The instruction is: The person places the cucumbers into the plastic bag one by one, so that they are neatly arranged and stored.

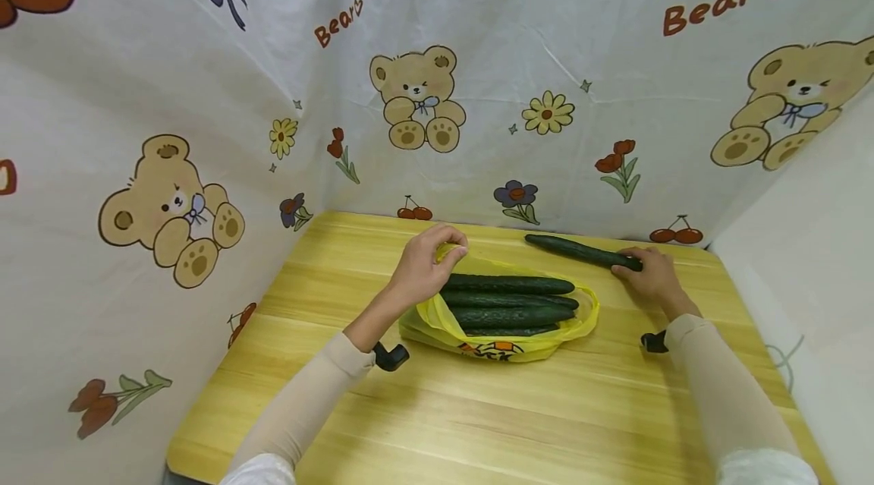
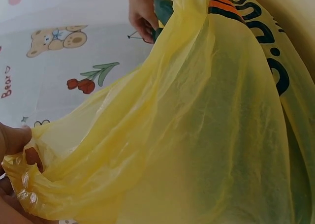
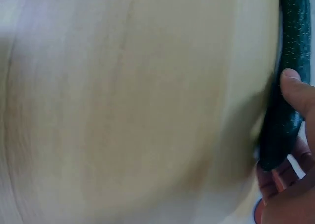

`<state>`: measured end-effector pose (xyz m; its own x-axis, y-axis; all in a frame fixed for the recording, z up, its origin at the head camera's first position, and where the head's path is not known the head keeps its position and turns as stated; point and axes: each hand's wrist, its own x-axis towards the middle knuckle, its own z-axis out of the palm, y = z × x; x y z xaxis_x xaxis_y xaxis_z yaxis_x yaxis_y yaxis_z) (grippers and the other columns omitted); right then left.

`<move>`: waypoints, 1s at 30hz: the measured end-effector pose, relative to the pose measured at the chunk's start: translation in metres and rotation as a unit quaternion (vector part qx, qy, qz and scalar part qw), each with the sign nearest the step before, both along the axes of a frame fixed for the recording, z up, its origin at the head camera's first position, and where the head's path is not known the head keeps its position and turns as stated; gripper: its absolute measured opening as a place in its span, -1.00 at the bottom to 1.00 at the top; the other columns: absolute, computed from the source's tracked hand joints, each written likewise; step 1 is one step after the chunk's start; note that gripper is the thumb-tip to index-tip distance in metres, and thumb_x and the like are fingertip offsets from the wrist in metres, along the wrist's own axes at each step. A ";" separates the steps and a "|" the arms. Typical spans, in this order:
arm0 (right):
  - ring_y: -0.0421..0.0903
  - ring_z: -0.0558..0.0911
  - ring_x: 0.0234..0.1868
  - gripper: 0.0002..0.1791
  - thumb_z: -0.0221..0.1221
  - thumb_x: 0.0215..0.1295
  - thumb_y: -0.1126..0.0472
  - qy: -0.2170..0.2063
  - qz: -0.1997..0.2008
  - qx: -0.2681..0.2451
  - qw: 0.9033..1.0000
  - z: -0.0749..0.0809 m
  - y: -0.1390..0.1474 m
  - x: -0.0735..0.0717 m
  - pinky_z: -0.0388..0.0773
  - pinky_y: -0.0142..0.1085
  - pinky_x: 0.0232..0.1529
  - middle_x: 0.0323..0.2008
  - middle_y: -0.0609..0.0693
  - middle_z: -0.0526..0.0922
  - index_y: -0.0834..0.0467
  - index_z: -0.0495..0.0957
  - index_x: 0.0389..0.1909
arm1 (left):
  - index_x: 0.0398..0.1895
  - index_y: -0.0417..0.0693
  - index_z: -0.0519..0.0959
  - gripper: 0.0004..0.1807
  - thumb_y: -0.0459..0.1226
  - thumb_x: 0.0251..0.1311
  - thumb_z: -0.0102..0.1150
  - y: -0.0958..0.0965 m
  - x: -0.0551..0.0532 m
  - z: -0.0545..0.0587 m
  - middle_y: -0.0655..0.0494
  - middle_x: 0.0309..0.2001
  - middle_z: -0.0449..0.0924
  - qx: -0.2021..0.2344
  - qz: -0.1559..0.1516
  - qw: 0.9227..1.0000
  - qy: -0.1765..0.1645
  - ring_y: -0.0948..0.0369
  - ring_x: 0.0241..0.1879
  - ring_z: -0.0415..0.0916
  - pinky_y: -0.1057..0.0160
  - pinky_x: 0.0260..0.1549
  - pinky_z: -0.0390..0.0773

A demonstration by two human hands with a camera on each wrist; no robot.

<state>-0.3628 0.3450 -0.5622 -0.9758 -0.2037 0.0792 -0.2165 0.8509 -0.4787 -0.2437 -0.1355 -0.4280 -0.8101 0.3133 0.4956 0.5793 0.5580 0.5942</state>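
A yellow plastic bag (image 1: pixel 423 329) with black and orange print lies on the table, its mouth facing right. Several dark green cucumbers (image 1: pixel 512 314) lie side by side inside it. My left hand (image 1: pixel 426 265) pinches the gathered upper edge of the bag; in the left wrist view the fingers (image 2: pixel 17 138) curl round the crumpled plastic (image 2: pixel 98 160). Behind and right of the bag, my right hand (image 1: pixel 652 276) grips the right end of a single cucumber (image 1: pixel 573 248). The right wrist view shows the thumb (image 3: pixel 295 88) along this cucumber (image 3: pixel 295 42), with fingers under its end.
The wood-grain table (image 1: pixel 478 424) has rounded corners. A white cloth (image 1: pixel 492 166) printed with bears and flowers hangs along its back and left sides. On the right stands a plain white wall (image 1: pixel 812 265), with a thin pale cord (image 1: pixel 785 356) beside the table edge.
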 end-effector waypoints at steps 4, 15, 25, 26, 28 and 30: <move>0.59 0.36 0.30 -0.45 0.21 0.62 0.02 -0.007 0.024 0.016 1.000 0.009 0.000 0.002 0.08 0.49 0.40 0.26 0.59 0.49 0.37 0.49 0.34 | -0.04 -0.03 0.70 -0.84 -0.18 0.60 0.19 0.001 0.001 0.000 0.13 -0.02 0.72 -0.006 -0.001 1.000 -0.005 0.23 -0.29 0.47 0.21 -0.20 0.51; 0.54 0.53 0.25 -0.39 0.16 0.64 -0.07 -0.044 0.033 -0.008 0.998 0.032 -0.005 0.015 0.44 0.46 0.25 0.26 0.52 0.54 0.35 0.41 0.38 | -0.05 0.04 0.69 -0.86 -0.15 0.60 0.18 0.001 0.001 0.001 0.15 -0.01 0.72 -0.009 0.002 1.000 -0.006 0.23 -0.32 0.44 0.23 -0.23 0.48; 0.50 0.51 0.26 -0.31 0.06 0.69 -0.13 -0.039 0.006 -0.075 0.996 0.033 -0.007 0.038 0.44 0.41 0.22 0.33 0.52 0.46 0.39 0.33 0.43 | -0.05 0.07 0.69 -0.87 -0.15 0.60 0.19 0.001 0.002 -0.001 0.15 -0.03 0.72 -0.002 -0.001 1.000 -0.004 0.26 -0.36 0.41 0.24 -0.23 0.48; 0.50 0.50 0.27 -0.30 0.05 0.70 -0.13 -0.040 0.003 -0.081 0.996 0.033 -0.006 0.040 0.43 0.42 0.22 0.33 0.52 0.45 0.40 0.32 0.44 | -0.05 0.05 0.69 -0.87 -0.16 0.60 0.19 0.001 0.002 -0.001 0.15 -0.03 0.72 -0.001 -0.002 1.000 -0.005 0.25 -0.35 0.41 0.23 -0.23 0.48; 0.50 0.50 0.26 -0.30 0.04 0.70 -0.13 -0.041 -0.003 -0.092 0.995 0.035 -0.005 0.045 0.43 0.40 0.20 0.33 0.53 0.45 0.40 0.31 0.45 | -0.05 0.04 0.70 -0.86 -0.16 0.60 0.19 0.001 0.001 -0.002 0.14 -0.03 0.72 0.002 -0.003 1.000 -0.004 0.25 -0.34 0.42 0.23 -0.22 0.49; 0.50 0.49 0.26 -0.29 0.04 0.70 -0.13 -0.041 -0.007 -0.096 0.995 0.035 -0.004 0.049 0.42 0.40 0.21 0.34 0.53 0.44 0.40 0.30 0.46 | -0.06 0.04 0.70 -0.87 -0.17 0.60 0.20 0.001 0.001 -0.002 0.14 -0.03 0.72 0.004 -0.003 1.000 -0.004 0.25 -0.33 0.43 0.23 -0.22 0.49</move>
